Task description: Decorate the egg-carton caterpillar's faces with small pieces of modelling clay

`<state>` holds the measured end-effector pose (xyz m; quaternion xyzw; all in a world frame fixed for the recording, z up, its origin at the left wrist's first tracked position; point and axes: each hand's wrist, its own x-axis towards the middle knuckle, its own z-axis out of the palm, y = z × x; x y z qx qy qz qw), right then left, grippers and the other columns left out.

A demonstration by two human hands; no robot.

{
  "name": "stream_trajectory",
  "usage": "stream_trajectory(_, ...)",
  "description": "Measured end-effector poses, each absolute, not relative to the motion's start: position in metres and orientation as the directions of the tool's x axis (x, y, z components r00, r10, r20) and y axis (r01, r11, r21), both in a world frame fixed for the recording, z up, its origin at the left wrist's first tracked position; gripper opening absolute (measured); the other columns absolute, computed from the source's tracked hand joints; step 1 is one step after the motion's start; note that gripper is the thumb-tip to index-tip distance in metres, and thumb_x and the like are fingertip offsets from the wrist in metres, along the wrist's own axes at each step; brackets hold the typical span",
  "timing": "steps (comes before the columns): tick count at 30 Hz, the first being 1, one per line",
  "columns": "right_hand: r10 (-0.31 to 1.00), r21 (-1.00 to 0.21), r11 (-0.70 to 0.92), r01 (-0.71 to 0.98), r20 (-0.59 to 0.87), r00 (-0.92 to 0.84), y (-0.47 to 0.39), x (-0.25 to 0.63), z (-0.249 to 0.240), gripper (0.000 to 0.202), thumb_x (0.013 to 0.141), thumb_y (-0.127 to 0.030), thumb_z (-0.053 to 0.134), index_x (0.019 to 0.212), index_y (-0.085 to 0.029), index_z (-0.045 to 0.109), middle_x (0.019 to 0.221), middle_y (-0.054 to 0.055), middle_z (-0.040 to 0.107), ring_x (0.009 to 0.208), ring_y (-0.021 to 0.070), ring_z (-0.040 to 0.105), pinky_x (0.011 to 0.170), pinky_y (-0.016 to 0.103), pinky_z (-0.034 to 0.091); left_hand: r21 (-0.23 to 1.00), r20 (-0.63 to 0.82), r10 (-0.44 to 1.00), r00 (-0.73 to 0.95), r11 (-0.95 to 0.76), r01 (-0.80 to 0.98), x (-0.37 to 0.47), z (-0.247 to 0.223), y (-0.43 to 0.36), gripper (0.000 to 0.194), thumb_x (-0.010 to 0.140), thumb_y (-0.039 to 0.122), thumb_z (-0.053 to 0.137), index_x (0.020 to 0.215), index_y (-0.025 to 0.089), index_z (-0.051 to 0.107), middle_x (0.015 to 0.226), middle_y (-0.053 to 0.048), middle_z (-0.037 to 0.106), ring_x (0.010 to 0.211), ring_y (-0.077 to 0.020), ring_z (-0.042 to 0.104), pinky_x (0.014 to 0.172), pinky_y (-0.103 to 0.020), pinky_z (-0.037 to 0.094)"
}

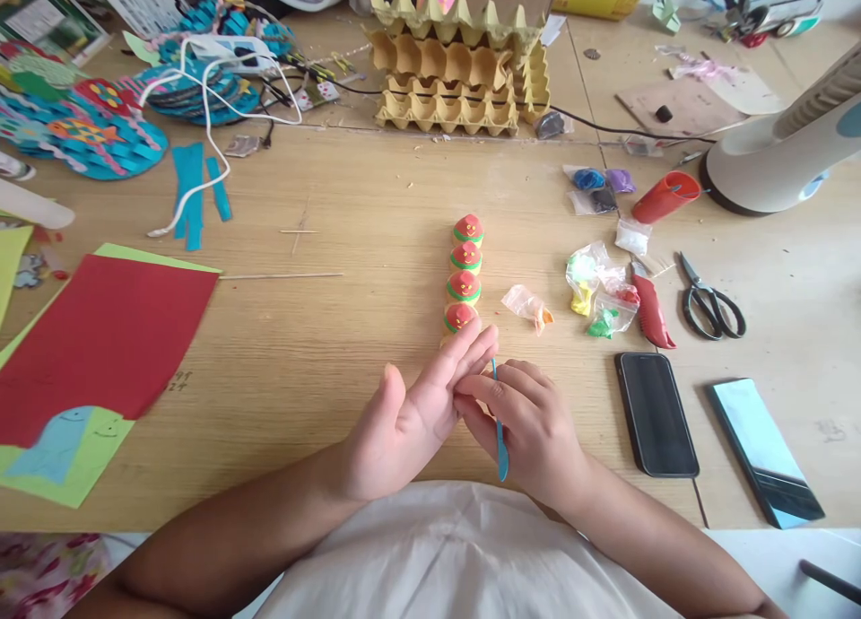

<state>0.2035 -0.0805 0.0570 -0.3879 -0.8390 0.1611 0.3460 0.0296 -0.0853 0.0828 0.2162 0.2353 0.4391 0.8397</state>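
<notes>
My left hand is held palm up with its fingers stretched out and the thumb apart. Against its fingers presses my right hand, closed around a thin blue modelling tool. Whatever lies between the right fingertips and the left hand is hidden. Just beyond my left fingertips stands a row of several small domes, such as the red-topped dome, with green bands and little yellow faces; the nearest is partly covered by the fingers. To their right lies a small clear bag with orange clay.
Bags of coloured clay, a red utility knife, black scissors and two phones lie at right. Egg cartons stand at the back. Red paper, a thin stick and a white cable are at left.
</notes>
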Motion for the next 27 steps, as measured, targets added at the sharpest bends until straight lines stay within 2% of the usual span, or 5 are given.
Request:
stream_trajectory(7, 0.761, -0.572, 0.648, 0.503, 0.459, -0.46, -0.078, 0.205, 0.057, 0.004, 0.098, -0.017, 0.065, 0.099, -0.021, 0.065, 0.074, 0.001, 0.064, 0.065, 0.0151, 0.055, 0.064, 0.031, 0.043, 0.612, -0.172, 0.834, 0.524, 0.507, -0.607, 0.029, 0.08, -0.088, 0.078, 0.089, 0.076, 0.056, 0.151, 0.029, 0.054, 0.167, -0.005, 0.04, 0.163, -0.0253, 0.01, 0.129, -0.04, 0.021)
stream_trajectory(14, 0.736, -0.487, 0.675, 0.554, 0.494, -0.463, -0.082, 0.205, 0.052, 0.005, 0.098, -0.015, 0.064, 0.1, -0.019, 0.067, 0.07, 0.0, 0.063, 0.064, 0.0154, 0.051, 0.063, 0.032, 0.04, 0.685, -0.053, 0.801, 0.596, 0.463, -0.562, 0.026, 0.069, -0.088, 0.084, 0.095, 0.081, 0.026, 0.162, 0.032, 0.033, 0.174, 0.002, 0.021, 0.164, -0.0266, -0.004, 0.132, -0.048, 0.005)
stream_trajectory(20, 0.747, -0.531, 0.664, 0.527, 0.507, -0.43, -0.08, 0.203, 0.053, 0.008, 0.095, -0.012, 0.064, 0.093, -0.02, 0.065, 0.069, 0.0, 0.061, 0.063, 0.0148, 0.052, 0.063, 0.031, 0.042, 0.619, -0.073, 0.794, 0.604, 0.511, -0.597, 0.028, 0.068, -0.087, 0.084, 0.094, 0.083, 0.022, 0.16, 0.034, 0.038, 0.172, 0.002, 0.027, 0.164, -0.0265, 0.0, 0.132, -0.048, 0.008)
stream_trajectory(23, 0.772, -0.643, 0.635, 0.429, 0.508, -0.381, -0.077, 0.203, 0.057, 0.014, 0.092, -0.008, 0.065, 0.094, -0.021, 0.064, 0.069, -0.002, 0.06, 0.061, 0.0128, 0.053, 0.061, 0.028, 0.044, 0.587, -0.112, 0.803, 0.586, 0.529, -0.613, 0.029, 0.069, -0.086, 0.083, 0.092, 0.084, 0.028, 0.155, 0.033, 0.048, 0.167, -0.001, 0.039, 0.163, -0.0272, 0.01, 0.13, -0.045, 0.019)
stream_trajectory(27, 0.814, -0.724, 0.58, 0.374, 0.492, -0.31, -0.074, 0.207, 0.06, 0.017, 0.089, -0.007, 0.067, 0.096, -0.022, 0.065, 0.067, -0.004, 0.055, 0.057, 0.0113, 0.053, 0.056, 0.026, 0.043, 0.649, -0.272, 0.872, 0.406, 0.478, -0.591, 0.028, 0.065, -0.081, 0.053, 0.096, 0.066, 0.054, 0.128, 0.027, 0.071, 0.134, -0.008, 0.067, 0.129, -0.0247, 0.059, 0.105, -0.035, 0.051)
